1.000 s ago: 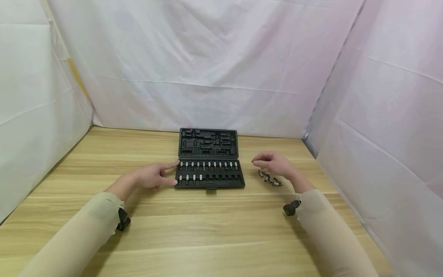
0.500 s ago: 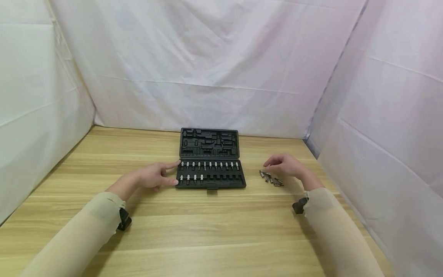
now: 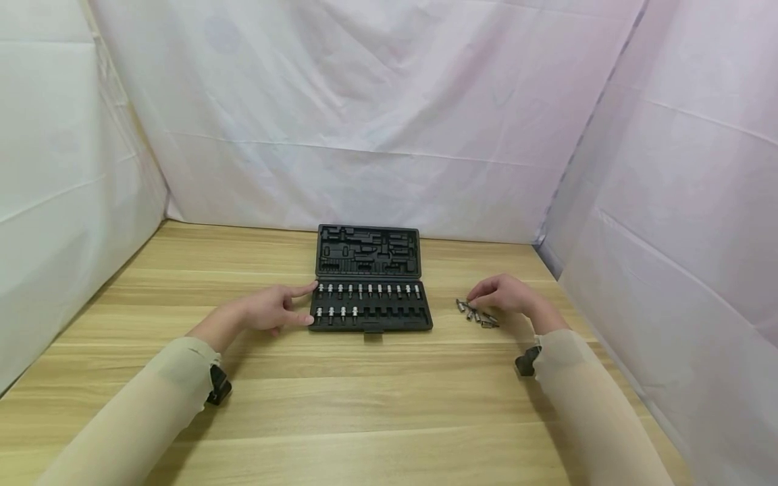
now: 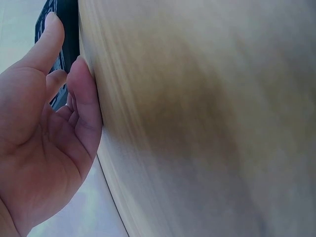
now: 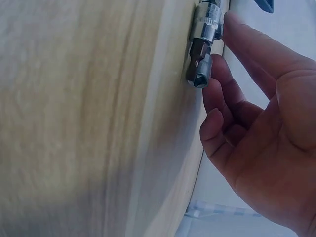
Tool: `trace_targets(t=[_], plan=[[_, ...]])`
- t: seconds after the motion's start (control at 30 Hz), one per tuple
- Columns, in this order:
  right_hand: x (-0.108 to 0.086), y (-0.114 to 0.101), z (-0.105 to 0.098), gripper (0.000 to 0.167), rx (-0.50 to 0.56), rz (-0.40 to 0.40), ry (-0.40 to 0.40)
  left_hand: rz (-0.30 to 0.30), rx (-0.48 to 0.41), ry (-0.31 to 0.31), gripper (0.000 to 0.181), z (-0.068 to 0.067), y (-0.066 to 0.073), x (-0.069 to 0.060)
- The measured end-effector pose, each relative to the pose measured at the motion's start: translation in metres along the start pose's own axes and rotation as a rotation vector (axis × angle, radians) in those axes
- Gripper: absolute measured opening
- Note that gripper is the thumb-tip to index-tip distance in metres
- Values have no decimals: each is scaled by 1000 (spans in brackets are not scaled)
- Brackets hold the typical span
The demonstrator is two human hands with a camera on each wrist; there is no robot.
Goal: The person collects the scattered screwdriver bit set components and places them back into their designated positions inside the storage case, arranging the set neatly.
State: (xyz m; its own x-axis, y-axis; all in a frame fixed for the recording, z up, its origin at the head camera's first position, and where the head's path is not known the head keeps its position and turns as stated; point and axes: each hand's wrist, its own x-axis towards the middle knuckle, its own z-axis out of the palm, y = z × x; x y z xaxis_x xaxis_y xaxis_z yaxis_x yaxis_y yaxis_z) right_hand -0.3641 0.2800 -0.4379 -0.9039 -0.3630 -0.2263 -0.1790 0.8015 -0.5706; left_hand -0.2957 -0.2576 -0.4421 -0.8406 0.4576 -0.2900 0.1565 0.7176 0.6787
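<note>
Loose silver-and-dark metal bit sockets (image 3: 477, 318) lie clustered near the right side of an open, part-filled, black plastic case (image 3: 368, 250).

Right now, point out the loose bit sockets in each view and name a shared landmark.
Head: the loose bit sockets lie right of the black socket case, by the right hand.
Left wrist: not in it.
Right wrist: some at top, right of centre, beside that hand.
Shared landmark: wood-grain tabletop.

The head view looks forward-down; 2 nearer wrist views share its tabletop (image 3: 365, 405).
</note>
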Motion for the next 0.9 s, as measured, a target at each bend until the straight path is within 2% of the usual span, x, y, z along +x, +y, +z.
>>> trace_targets(t=[0.47, 0.63, 0.77, 0.9], plan=[[4, 2, 4, 20, -47, -1, 14, -11, 3, -1, 92, 1, 0, -1], [2, -1, 2, 21, -49, 9, 57, -15, 0, -2, 92, 1, 1, 0], [0, -4, 0, 20, 23, 3, 109, -11, -7, -7, 92, 1, 1, 0], [0, -9, 0, 25, 110, -44, 140, -9, -13, -7, 93, 0, 1, 0]])
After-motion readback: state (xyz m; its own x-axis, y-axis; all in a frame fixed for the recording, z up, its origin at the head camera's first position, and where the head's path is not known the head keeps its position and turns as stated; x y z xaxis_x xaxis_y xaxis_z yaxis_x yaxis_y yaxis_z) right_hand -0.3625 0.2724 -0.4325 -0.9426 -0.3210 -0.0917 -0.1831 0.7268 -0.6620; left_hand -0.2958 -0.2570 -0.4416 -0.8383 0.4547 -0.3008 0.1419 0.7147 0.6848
